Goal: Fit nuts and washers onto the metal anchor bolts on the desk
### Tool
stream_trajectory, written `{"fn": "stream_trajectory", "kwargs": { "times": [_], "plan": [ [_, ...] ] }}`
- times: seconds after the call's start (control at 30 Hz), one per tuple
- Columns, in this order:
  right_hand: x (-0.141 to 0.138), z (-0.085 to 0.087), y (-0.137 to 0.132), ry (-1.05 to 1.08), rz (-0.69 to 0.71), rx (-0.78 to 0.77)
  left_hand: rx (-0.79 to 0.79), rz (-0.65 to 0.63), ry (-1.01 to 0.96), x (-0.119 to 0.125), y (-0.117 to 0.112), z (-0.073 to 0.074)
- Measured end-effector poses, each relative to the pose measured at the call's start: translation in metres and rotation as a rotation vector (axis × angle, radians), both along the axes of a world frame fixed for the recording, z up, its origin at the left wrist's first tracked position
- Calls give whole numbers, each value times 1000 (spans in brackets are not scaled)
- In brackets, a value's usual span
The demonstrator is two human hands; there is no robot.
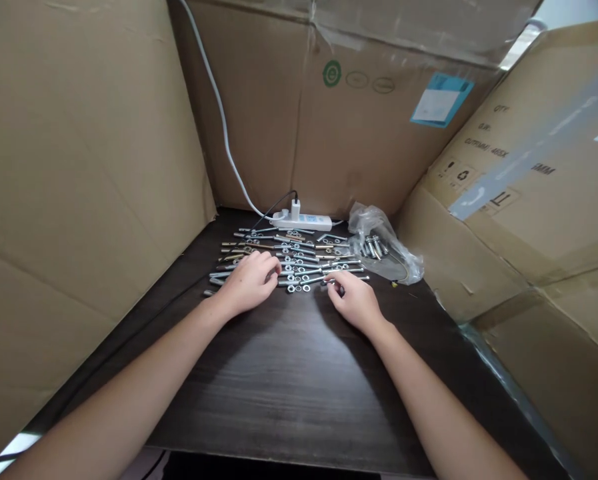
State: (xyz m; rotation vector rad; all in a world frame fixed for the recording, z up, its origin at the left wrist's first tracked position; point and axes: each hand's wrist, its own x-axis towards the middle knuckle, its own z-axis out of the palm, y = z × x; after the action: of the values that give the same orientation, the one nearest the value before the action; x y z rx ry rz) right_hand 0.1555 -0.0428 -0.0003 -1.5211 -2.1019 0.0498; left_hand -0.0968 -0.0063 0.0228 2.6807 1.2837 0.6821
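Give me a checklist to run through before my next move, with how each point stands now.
1. Bare left hand free of parts: cannot tell; palm is hidden.
2. Bare right hand free of parts: cannot tell, likewise.
3. Silver metal nuts in view between the hands: ok.
4. Long white plastic power strip apart from both hands: ok.
5. Thin black cable clear of the silver and brass-coloured metal rods: not ok; it crosses their left side.
6. Crumpled clear plastic bag apart from the right hand: ok.

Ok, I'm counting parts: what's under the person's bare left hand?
Silver, rod-shaped metal pieces show at the left edge of the bare left hand; whatever lies hidden beneath it can't be seen.
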Motion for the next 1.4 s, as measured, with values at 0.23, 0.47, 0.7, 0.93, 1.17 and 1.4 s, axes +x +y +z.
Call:
{"fn": "stream_trajectory", "kwargs": {
  "times": [0.23,0.47,0.7,0.93,1.17,1.4],
  "plan": [
    [-4,-8,9,-131,-21,22,-62,-40,85,6,-3,-4],
    [-17,-10,14,-205,12,31,-72,2,73,8,-2,-11],
    [-19,-6,14,-204,49,61,-39,-6,29,10,-2,-10],
    [-15,5,-1,93,6,139,-17,-64,-115,14,-11,4],
    [-16,1,-2,317,110,27,-78,-147,-180,14,-13,3],
    [-31,-2,-11,374,152,3,-178,-160,-234,18,-18,2]
  ]
}}
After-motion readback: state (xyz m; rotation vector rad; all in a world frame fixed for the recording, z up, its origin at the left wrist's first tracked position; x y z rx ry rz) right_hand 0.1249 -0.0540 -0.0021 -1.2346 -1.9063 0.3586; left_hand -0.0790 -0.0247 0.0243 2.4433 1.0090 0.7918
